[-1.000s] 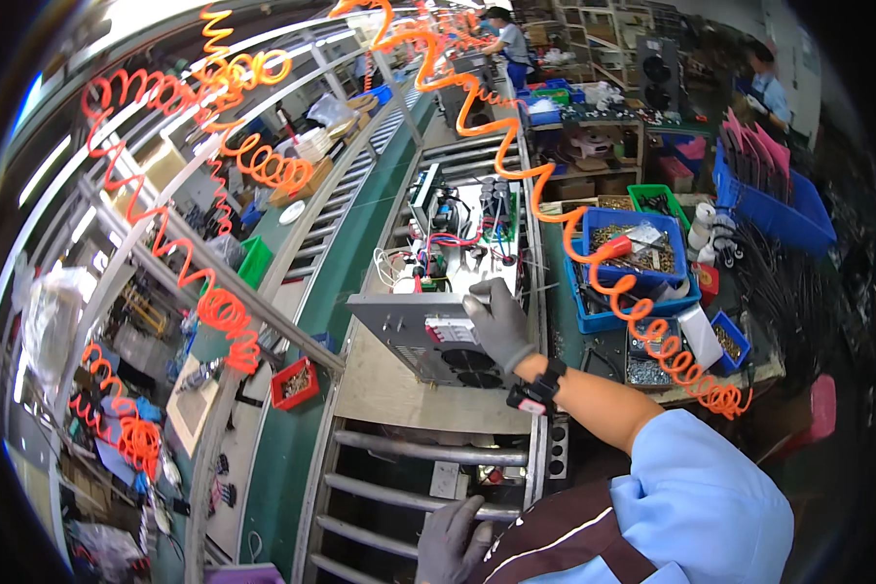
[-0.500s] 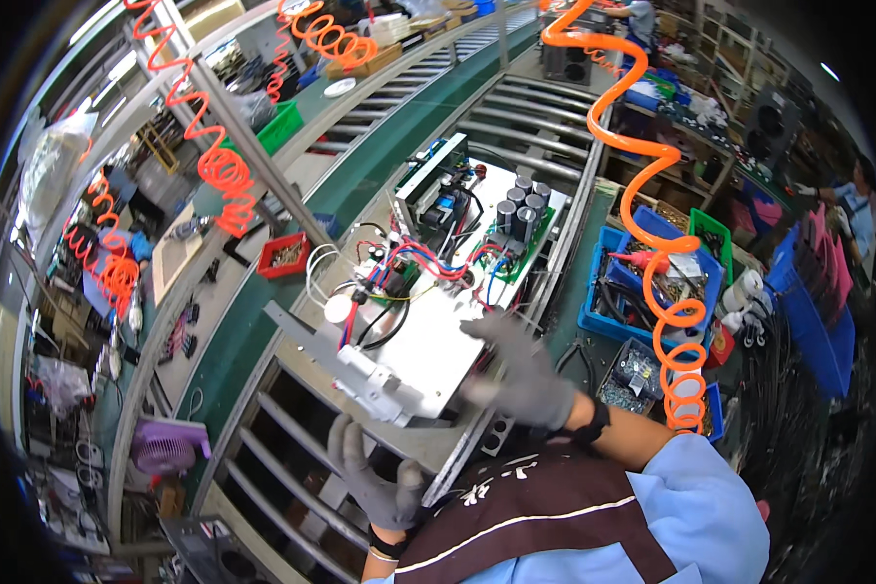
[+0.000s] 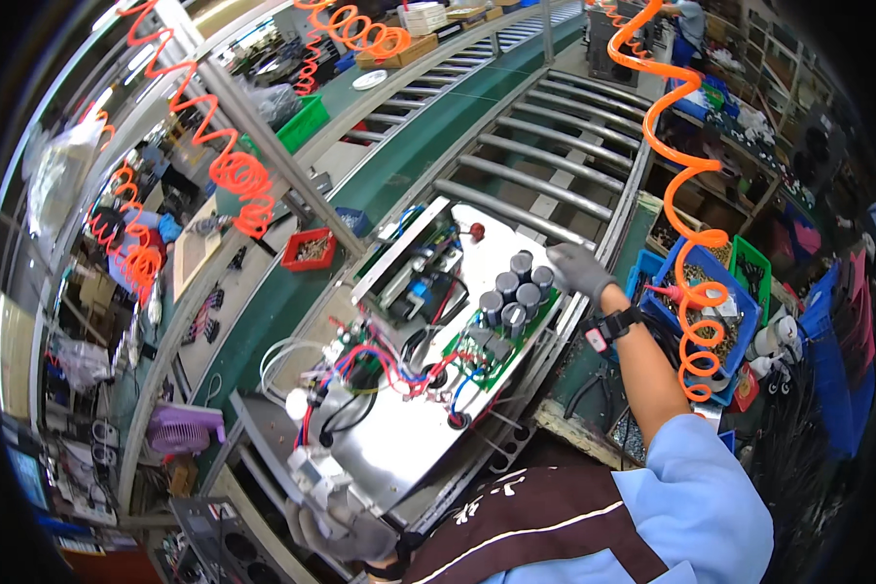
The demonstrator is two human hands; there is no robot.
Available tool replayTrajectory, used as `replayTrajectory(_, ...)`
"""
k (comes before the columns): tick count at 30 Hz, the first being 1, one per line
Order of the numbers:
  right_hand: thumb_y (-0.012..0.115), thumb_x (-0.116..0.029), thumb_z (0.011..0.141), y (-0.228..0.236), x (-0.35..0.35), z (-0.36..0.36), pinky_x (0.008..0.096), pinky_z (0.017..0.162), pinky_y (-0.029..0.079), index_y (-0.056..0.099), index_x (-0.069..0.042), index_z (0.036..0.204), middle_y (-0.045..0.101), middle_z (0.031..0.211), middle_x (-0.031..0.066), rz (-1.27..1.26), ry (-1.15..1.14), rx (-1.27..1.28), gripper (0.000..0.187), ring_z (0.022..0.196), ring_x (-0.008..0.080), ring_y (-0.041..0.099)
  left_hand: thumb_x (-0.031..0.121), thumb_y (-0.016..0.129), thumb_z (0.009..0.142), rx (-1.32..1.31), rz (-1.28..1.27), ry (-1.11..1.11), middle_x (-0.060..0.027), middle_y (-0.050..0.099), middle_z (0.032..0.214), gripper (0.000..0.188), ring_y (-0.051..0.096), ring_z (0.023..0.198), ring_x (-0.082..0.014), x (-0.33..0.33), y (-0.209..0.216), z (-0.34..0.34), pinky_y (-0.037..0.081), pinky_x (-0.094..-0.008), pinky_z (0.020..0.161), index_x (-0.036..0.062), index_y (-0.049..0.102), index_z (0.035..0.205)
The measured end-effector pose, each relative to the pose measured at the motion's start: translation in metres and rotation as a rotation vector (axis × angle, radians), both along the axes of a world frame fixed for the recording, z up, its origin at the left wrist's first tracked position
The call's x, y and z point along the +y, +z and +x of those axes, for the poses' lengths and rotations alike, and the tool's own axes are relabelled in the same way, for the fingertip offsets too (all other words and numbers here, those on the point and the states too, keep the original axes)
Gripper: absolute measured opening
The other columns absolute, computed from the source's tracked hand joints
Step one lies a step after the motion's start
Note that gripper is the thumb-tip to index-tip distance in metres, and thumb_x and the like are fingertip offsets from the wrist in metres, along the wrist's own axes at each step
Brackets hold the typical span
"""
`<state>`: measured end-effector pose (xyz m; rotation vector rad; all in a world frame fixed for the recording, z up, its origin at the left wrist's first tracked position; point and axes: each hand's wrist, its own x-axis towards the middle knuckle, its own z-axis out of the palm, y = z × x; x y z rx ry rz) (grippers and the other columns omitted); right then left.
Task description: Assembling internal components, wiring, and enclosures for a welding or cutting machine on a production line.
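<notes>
A metal chassis [image 3: 380, 443] with a flat bright base lies on the rollers in front of me. It carries a green circuit board [image 3: 504, 368], several upright capacitors [image 3: 513, 310], and red, blue and black wires [image 3: 384, 358]. My left hand [image 3: 346, 526], in a grey glove and slightly blurred, is closed around the chassis's near end beside a pale fitting [image 3: 323, 475]. Farther off, my gloved right hand [image 3: 579, 273] has its fingers curled at the chassis's far right corner, close to the capacitors. Its fingertips are partly hidden.
Rollers [image 3: 545, 185] continue beyond the chassis, beside a green belt [image 3: 438, 146]. Blue bins [image 3: 749, 316] of small parts and pliers [image 3: 589, 394] lie at right. An orange coiled hose [image 3: 686, 161] hangs over them. A red bin [image 3: 309, 250] and purple fan [image 3: 180, 428] are at left.
My right hand has moved from over the chassis's near part to its far right corner. My left hand has come onto the near end. The chassis sits nearer to me.
</notes>
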<state>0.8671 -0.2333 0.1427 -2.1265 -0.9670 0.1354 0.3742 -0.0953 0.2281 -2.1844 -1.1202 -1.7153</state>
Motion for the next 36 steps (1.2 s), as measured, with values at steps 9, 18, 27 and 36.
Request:
replayTrajectory(9, 0.045, -0.046, 0.096, 0.024, 0.012, -0.081, 0.0517, 0.084, 0.048, 0.060, -0.011, 0.117, 0.068, 0.096, 0.0227, -0.323, -0.304, 0.090, 0.043, 0.094, 0.0422, 0.063, 0.012, 0.045, 0.102, 0.049, 0.066, -0.192, -0.0195, 0.053, 0.117, 0.022, 0.055, 0.113, -0.0362, 0.060, 0.007, -0.026, 0.045, -0.0464, 0.101, -0.0052, 0.052, 0.114)
replayTrajectory(18, 0.049, -0.042, 0.095, -0.002, 0.001, -0.184, 0.0512, 0.082, 0.050, 0.059, -0.003, 0.110, 0.067, 0.100, 0.0249, -0.101, -0.429, 0.327, 0.043, 0.093, 0.0431, 0.065, 0.025, 0.053, 0.099, 0.030, 0.158, -0.190, -0.0190, 0.063, 0.104, 0.030, 0.061, 0.100, -0.0350, 0.149, 0.045, -0.020, 0.048, -0.0439, 0.086, -0.0020, 0.060, 0.110)
replayTrajectory(27, 0.058, -0.022, 0.091, 0.049, -0.010, -0.231, 0.0482, 0.093, 0.049, 0.025, -0.010, 0.146, 0.058, 0.125, 0.0238, -0.120, -0.366, 0.595, 0.066, 0.110, 0.0389, 0.060, 0.029, 0.054, 0.097, 0.103, -0.117, -0.083, -0.0191, 0.064, 0.105, 0.034, 0.062, 0.098, -0.0347, 0.161, 0.045, -0.046, 0.049, -0.0438, 0.084, -0.0015, 0.062, 0.110)
replayTrajectory(36, 0.062, -0.036, 0.083, 0.082, -0.095, -0.279, 0.0506, 0.105, 0.039, 0.019, 0.000, 0.151, 0.027, 0.148, 0.0254, -0.121, 0.062, 0.360, 0.088, 0.128, 0.0438, 0.042, 0.033, 0.056, 0.095, 0.257, -0.297, -0.033, -0.0193, 0.066, 0.106, 0.038, 0.062, 0.097, -0.0344, 0.154, 0.046, -0.036, 0.049, -0.0437, 0.083, -0.0010, 0.063, 0.110)
